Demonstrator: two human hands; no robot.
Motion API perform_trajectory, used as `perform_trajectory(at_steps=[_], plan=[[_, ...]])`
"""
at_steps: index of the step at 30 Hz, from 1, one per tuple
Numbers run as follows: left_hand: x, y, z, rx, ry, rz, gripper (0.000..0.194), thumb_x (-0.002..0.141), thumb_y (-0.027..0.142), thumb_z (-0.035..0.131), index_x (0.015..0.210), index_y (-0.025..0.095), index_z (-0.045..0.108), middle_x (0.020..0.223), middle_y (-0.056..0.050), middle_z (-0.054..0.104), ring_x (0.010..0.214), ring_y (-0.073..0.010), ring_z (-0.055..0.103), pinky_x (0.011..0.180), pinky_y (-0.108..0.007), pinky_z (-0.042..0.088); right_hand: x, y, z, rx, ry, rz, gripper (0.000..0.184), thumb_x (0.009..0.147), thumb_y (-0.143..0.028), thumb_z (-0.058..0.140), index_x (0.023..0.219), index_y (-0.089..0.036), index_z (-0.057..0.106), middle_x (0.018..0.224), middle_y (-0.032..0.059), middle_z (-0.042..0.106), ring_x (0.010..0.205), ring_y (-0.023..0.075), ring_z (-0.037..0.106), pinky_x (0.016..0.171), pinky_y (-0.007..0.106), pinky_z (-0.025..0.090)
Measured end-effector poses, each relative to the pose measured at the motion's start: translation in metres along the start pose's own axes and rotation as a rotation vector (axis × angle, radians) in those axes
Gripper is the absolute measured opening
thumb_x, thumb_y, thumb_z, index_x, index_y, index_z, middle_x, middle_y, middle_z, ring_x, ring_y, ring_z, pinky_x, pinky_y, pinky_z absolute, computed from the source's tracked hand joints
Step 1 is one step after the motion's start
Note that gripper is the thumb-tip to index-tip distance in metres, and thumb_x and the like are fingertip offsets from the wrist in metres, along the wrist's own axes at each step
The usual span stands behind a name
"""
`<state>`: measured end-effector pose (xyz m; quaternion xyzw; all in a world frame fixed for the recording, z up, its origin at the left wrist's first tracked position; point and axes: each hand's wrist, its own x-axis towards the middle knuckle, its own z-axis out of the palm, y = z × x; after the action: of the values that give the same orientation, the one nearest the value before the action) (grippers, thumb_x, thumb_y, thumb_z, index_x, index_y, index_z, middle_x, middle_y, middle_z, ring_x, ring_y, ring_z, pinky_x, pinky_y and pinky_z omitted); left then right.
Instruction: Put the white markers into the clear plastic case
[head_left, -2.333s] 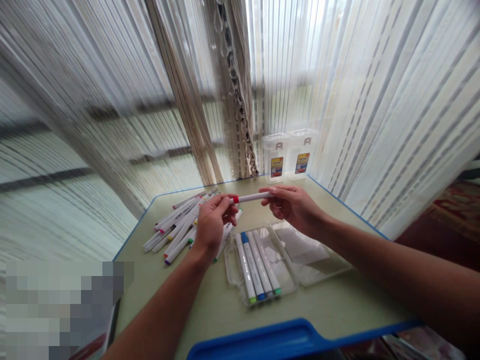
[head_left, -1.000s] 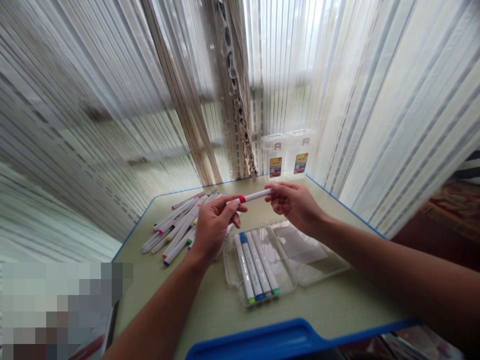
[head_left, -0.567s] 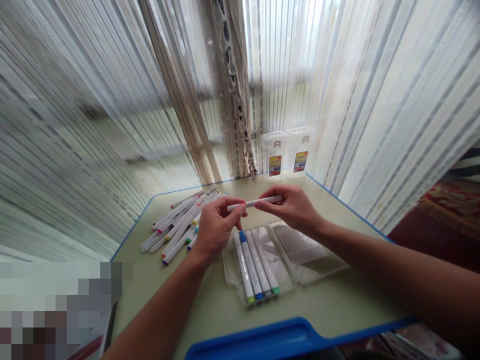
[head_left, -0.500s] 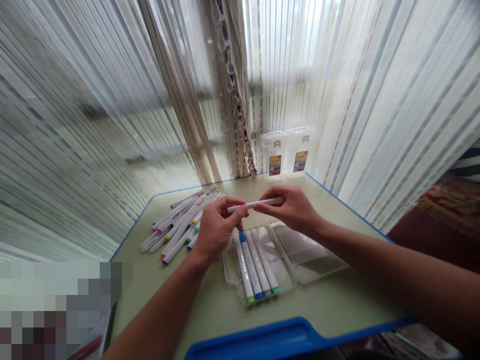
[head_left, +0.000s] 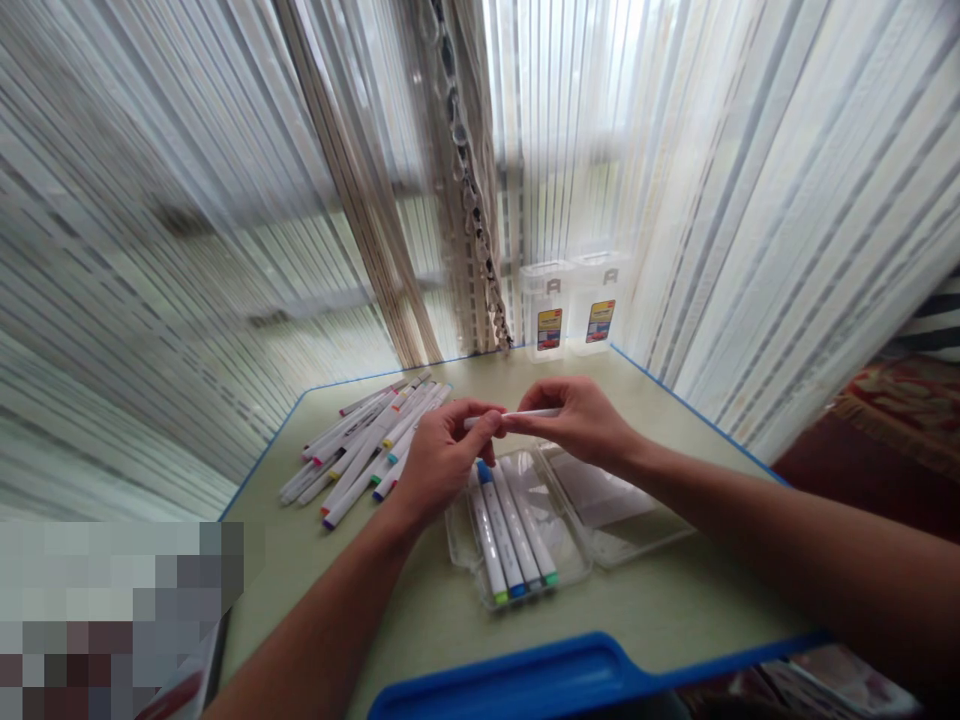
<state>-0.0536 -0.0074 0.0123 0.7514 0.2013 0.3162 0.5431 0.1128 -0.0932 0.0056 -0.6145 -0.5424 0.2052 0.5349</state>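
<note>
A white marker (head_left: pixel 534 413) lies sideways between my two hands, above the back of an open clear plastic case (head_left: pixel 574 545). My left hand (head_left: pixel 444 450) pinches its left end between thumb and fingers. At the other end, my right hand (head_left: pixel 581 415) grips the marker, with the tip hidden in the fingers. Several white markers (head_left: pixel 516 530) with green, blue and grey ends lie side by side in the case's left half. The case's lid (head_left: pixel 607 500) is folded out to the right. Left of my left hand, a loose pile of markers (head_left: pixel 367 440) spreads over the table.
Two clear cases (head_left: pixel 550 325) with yellow labels stand upright at the table's back edge, before a string curtain (head_left: pixel 225 200). The pale green table (head_left: pixel 427 610) has a blue rim, with a blue tray ledge (head_left: pixel 510 685) at the front. Patterned fabric (head_left: pixel 892 420) shows at the right.
My left hand has shifted slightly right along the marker, bringing both hands closer together. The markers in the case and the pile stay put.
</note>
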Motion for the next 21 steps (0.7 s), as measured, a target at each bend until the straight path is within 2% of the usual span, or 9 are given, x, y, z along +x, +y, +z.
perform_trajectory(at_steps=[6,10,21], plan=[[0.0026,-0.0011,-0.0010,-0.100,0.060,-0.019,0.026,0.080,0.035,0.067,0.092,0.012,0.068,0.068,-0.002,0.062,0.051,-0.0098,0.056,0.049,-0.022,0.048,0.0014,-0.0043,-0.0010,0.229,-0.017,0.071,0.037,0.068,-0.049,0.076,0.074,-0.013,0.071,0.054,-0.0009,0.056,0.046,0.0080,0.042,0.042,0.022,0.030],[0.0048,-0.0022,-0.0029,-0.219,0.111,-0.059,0.024,0.079,0.034,0.067,0.090,0.013,0.065,0.066,0.000,0.057,0.050,-0.0092,0.052,0.047,-0.023,0.048,0.0023,-0.0050,-0.0015,0.372,-0.038,0.102,0.034,0.069,-0.044,0.077,0.079,-0.012,0.073,0.059,0.0015,0.061,0.045,0.0073,0.043,0.040,0.022,0.031],[0.0063,-0.0012,-0.0053,-0.353,0.209,-0.077,0.018,0.076,0.031,0.068,0.081,0.014,0.062,0.056,0.004,0.050,0.045,-0.0076,0.046,0.044,-0.021,0.043,0.0012,-0.0043,-0.0016,0.427,-0.115,0.094,0.039,0.066,-0.036,0.081,0.096,-0.011,0.075,0.061,0.0008,0.063,0.044,0.0065,0.045,0.040,0.021,0.033]])
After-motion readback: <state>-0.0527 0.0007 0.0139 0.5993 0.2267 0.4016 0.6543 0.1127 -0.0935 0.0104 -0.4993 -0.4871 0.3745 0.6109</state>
